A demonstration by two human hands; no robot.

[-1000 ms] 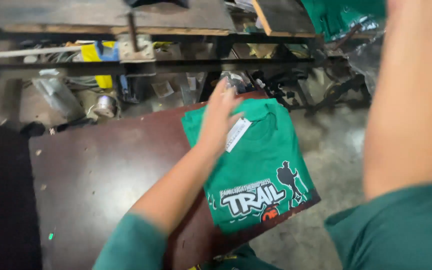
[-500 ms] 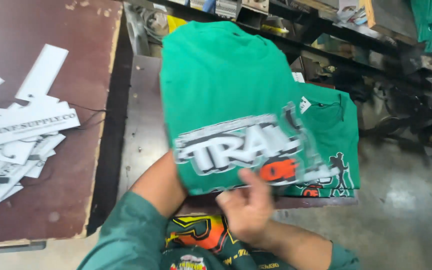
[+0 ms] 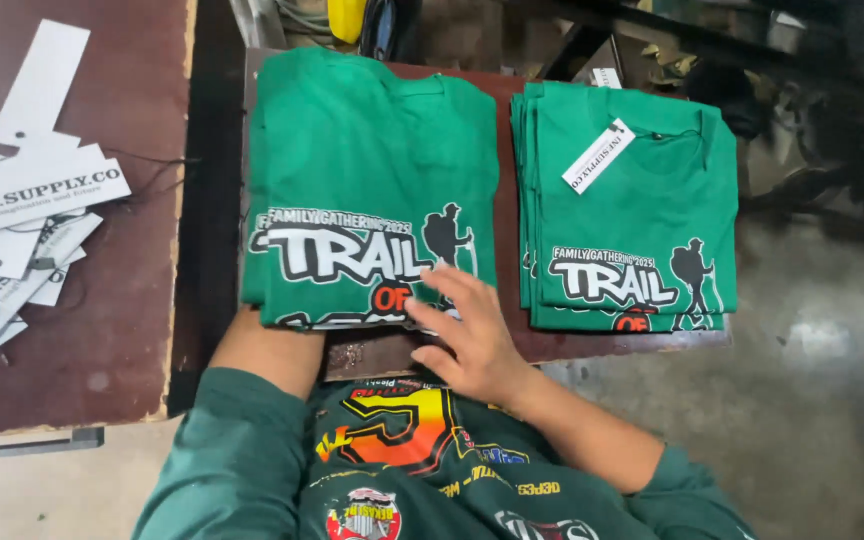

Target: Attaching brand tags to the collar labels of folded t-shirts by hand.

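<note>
Right hand (image 3: 472, 345) first: we see it lying palm down with the fingers (image 3: 457, 290) spread, tips resting on the lower right corner of the folded green shirt (image 3: 372, 170), right over the printed lettering and beside the little hiker figure. Nothing is pinched; the hand lies flat on the cloth, and the heel of the palm sits off the shirt's near edge, over the lip of the dark brown board (image 3: 512, 210).

Left hand now, and we cannot see it. The left forearm (image 3: 267, 350) runs up under the near edge of that same shirt and the hand is hidden beneath the fabric, so we cannot tell whether it is spread or closed.

So the shirt lies ahead of the right hand and on top of the left, print facing up, filling the left half of the board. Just beside it to the right, a narrow strip of board showing between them, sits a stack of folded green shirts (image 3: 632, 220) with the same print, edges squared up, and a white hang tag (image 3: 599, 155) lying slantwise near the collar of the top one.

Off to the far left, on a separate brown table (image 3: 112, 330), we have a loose heap of white paper tags (image 3: 22, 210) with thin strings.
</note>
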